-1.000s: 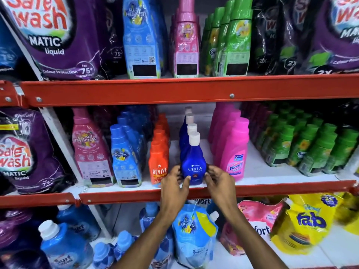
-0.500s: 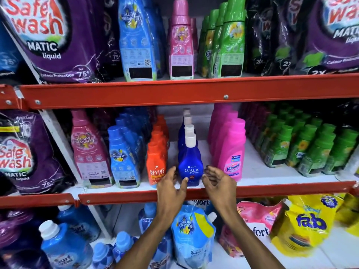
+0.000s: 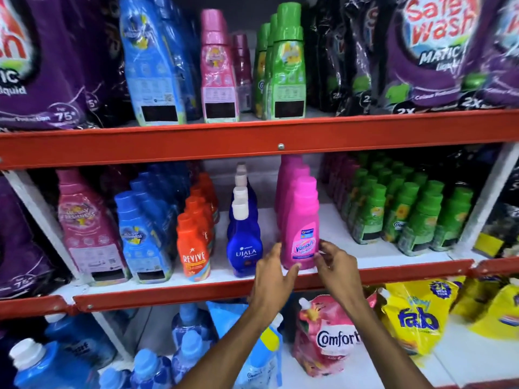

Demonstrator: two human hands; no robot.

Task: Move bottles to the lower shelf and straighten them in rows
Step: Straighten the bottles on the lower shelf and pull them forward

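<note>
The front pink Vanish bottle (image 3: 302,220) stands upright at the edge of the middle shelf (image 3: 168,293), heading a row of pink bottles. My left hand (image 3: 273,279) cups its lower left side, thumb across its base. My right hand (image 3: 337,265) presses its fingers on the lower right side. Just to the left stands a row of dark blue Ujala bottles (image 3: 245,248) with white caps, then orange Revive bottles (image 3: 193,248). Tall blue (image 3: 157,66), pink (image 3: 217,71) and green (image 3: 288,68) bottles stand on the upper shelf.
Small green bottles (image 3: 407,220) fill the middle shelf's right side; blue (image 3: 143,237) and pink (image 3: 87,226) softener bottles stand at its left. Purple Safe Wash pouches (image 3: 438,51) flank the top. Below lie a Comfort pouch (image 3: 331,338), yellow fab pouches (image 3: 415,318) and blue bottles (image 3: 56,366).
Both hands have left the front Ujala bottle and moved right onto the front pink Vanish bottle. The camera has shifted right and closer.
</note>
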